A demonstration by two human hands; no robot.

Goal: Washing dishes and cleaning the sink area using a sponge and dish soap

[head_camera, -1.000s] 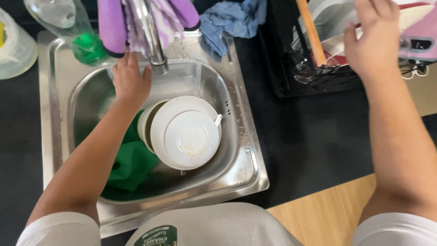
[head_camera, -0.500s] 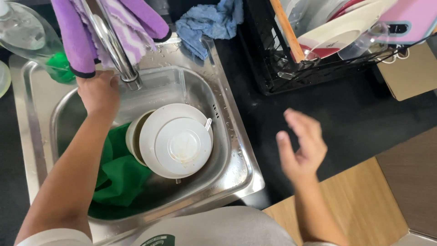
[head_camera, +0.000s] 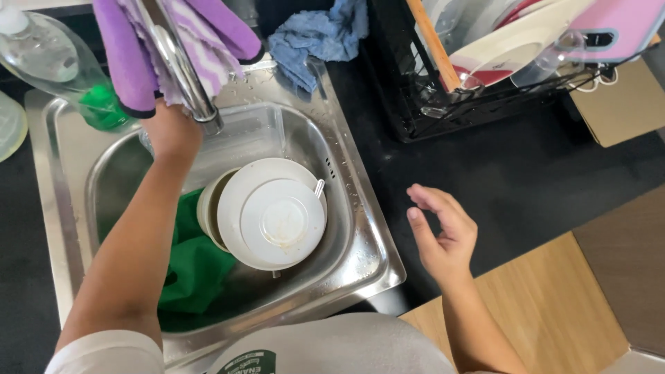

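My left hand (head_camera: 170, 131) reaches into the steel sink (head_camera: 360, 256) and rests at the base of the chrome tap (head_camera: 181, 66), beside a clear container; whether it grips anything is hidden. My right hand (head_camera: 443, 232) hovers empty over the black counter to the right of the sink, fingers loosely curled and apart. In the basin, stacked white plates and a bowl (head_camera: 270, 215) lie upside down on a green cloth (head_camera: 197, 266).
Purple cloths (head_camera: 131, 48) hang over the tap. A soap bottle with green liquid (head_camera: 66, 66) stands at the back left. A blue rag (head_camera: 315, 38) lies behind the sink. A black dish rack (head_camera: 485, 83) with plates sits at the back right.
My right hand has come down from the dish rack to the counter beside the sink, holding nothing. My left hand has stayed at the tap's base.
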